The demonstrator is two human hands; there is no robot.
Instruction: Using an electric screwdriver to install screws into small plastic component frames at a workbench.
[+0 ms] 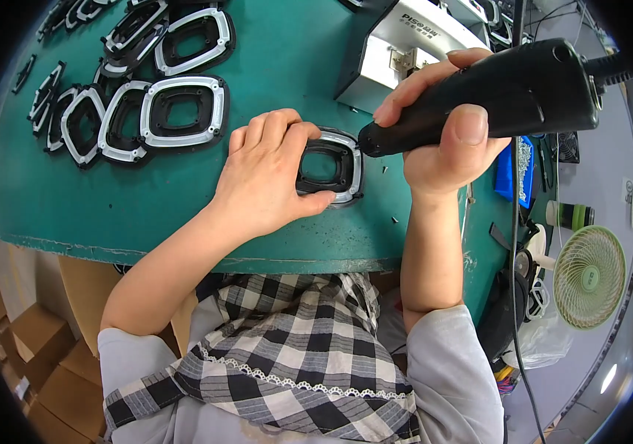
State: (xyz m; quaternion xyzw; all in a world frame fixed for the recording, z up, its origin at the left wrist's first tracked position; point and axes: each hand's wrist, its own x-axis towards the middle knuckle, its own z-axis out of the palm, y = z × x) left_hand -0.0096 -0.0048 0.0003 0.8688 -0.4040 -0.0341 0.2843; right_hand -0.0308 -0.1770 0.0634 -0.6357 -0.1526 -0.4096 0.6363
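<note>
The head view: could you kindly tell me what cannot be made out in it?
Left part of the frame: head view, covered by the left hand.
Tip of the tool: head view, hidden behind its own body.
Far end of the cord: head view, lost at the dark rim.
Top of the machine: head view, cut by the upper edge.
Pieces in the blue tray: head view, too small to count.

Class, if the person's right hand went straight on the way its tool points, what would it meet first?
Most likely the black-and-silver frame: the black handheld tool in the right hand points toward its upper right corner. Whether the tip already touches is unclear.
</note>
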